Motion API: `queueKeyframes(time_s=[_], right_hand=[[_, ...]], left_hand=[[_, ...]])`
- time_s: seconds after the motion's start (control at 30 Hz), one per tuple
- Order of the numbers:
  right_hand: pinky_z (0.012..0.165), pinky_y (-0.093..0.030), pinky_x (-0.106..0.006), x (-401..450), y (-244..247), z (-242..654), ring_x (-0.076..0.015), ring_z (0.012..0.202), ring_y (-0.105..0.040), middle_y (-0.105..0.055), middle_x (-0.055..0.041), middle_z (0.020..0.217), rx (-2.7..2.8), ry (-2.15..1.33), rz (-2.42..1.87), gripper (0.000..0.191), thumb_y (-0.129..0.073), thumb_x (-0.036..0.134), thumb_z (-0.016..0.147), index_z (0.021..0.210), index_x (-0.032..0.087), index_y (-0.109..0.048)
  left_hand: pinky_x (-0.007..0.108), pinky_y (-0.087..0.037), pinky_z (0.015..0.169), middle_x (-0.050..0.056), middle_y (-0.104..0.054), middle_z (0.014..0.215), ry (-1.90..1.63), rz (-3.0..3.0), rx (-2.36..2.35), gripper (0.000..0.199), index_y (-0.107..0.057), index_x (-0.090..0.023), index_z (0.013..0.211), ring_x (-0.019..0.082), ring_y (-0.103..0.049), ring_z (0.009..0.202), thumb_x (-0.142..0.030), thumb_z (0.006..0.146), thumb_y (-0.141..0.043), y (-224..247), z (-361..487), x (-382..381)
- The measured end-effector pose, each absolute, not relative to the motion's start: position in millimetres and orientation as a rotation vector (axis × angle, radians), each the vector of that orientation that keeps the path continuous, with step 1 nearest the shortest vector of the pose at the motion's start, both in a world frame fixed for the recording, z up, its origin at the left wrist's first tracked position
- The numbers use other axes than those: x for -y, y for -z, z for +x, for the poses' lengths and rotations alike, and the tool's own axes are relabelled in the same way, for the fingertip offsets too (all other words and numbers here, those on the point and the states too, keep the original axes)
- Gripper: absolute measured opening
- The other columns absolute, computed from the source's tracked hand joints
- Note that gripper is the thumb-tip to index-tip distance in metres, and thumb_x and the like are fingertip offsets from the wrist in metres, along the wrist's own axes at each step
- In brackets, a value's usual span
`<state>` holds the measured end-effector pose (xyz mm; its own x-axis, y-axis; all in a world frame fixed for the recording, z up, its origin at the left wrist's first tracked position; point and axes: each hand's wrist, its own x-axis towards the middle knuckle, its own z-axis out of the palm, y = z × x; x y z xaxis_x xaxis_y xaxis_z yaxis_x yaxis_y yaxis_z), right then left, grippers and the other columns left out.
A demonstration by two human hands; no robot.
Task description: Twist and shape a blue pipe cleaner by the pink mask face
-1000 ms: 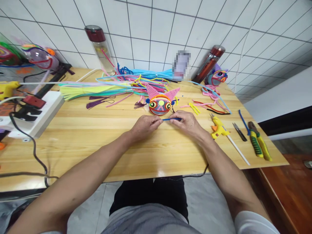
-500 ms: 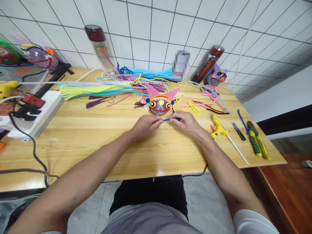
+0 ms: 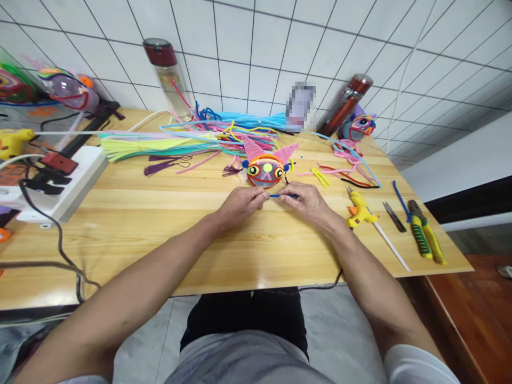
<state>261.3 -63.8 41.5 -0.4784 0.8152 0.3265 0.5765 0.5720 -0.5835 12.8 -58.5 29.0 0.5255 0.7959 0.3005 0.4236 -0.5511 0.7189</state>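
Observation:
A short blue pipe cleaner (image 3: 274,196) is stretched between my two hands, low over the wooden table. The fingers of my left hand (image 3: 242,206) pinch its left end. On the other side my right hand (image 3: 307,201) is closed on it, with a bit of dark blue showing at the fingers. Just beyond both hands sits a round animal figure (image 3: 265,173) with pink pointed ears, yellow-and-black eyes and a red outline. A purple tassel (image 3: 232,170) lies at its left.
A yellow glue gun (image 3: 362,209), small snips (image 3: 394,216) and green-yellow pliers (image 3: 424,234) lie at right. Bundles of pipe cleaners (image 3: 160,145) spread along the back, before a glass bottle (image 3: 170,80) and red flask (image 3: 347,104). A power strip (image 3: 68,186) with cables stands left.
The view has shifted slightly, so everything on the table appears a little further right. Both hands keep their grip on the blue pipe cleaner, almost unmoved.

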Motion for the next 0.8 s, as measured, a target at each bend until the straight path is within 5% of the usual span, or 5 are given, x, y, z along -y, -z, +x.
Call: queueKeyframes(time_s=[0.17,0.43,0.57,0.8], right_hand=[[0.073,-0.047,-0.029,65.5,-44.6,260.7,-0.0175,0.077,-0.068,-0.079,-0.0059,0.089,2.221,-0.553,-1.123,0.017,-0.063,0.027,0.099,0.095,0.019,-0.079],[0.073,-0.047,-0.029,65.7,-43.0,259.9,-0.0174,0.077,-0.067,-0.079,-0.0053,0.088,2.237,-0.587,-1.129,0.019,-0.063,0.027,0.098,0.096,0.020,-0.080],[0.072,-0.047,-0.029,65.4,-41.7,260.3,-0.0168,0.075,-0.067,-0.079,-0.0047,0.087,2.219,-0.591,-1.139,0.018,-0.064,0.027,0.096,0.095,0.020,-0.081],[0.068,-0.045,-0.027,66.0,-41.8,258.5,-0.0153,0.070,-0.066,-0.079,-0.0038,0.081,2.201,-0.619,-1.154,0.021,-0.065,0.030,0.094,0.090,0.019,-0.082]], left_hand=[[0.022,-0.043,0.064,-0.002,-0.071,0.076,-0.901,2.122,-0.998,0.022,-0.073,-0.016,0.112,0.012,-0.059,0.064,-0.028,0.095,-0.068,-21.2,15.6,59.4],[0.024,-0.051,0.074,0.005,-0.083,0.092,-1.032,2.261,-0.942,0.015,-0.081,-0.017,0.101,0.015,-0.073,0.078,-0.021,0.098,-0.066,-16.2,13.6,55.3],[0.023,-0.049,0.068,0.004,-0.082,0.085,-1.078,2.286,-0.950,0.013,-0.082,-0.016,0.097,0.014,-0.071,0.070,-0.019,0.097,-0.069,-14.9,13.9,55.8],[0.022,-0.054,0.070,0.004,-0.082,0.085,-1.095,2.364,-0.936,0.017,-0.082,-0.017,0.109,0.013,-0.072,0.070,-0.025,0.095,-0.076,-11.5,14.2,55.7]])
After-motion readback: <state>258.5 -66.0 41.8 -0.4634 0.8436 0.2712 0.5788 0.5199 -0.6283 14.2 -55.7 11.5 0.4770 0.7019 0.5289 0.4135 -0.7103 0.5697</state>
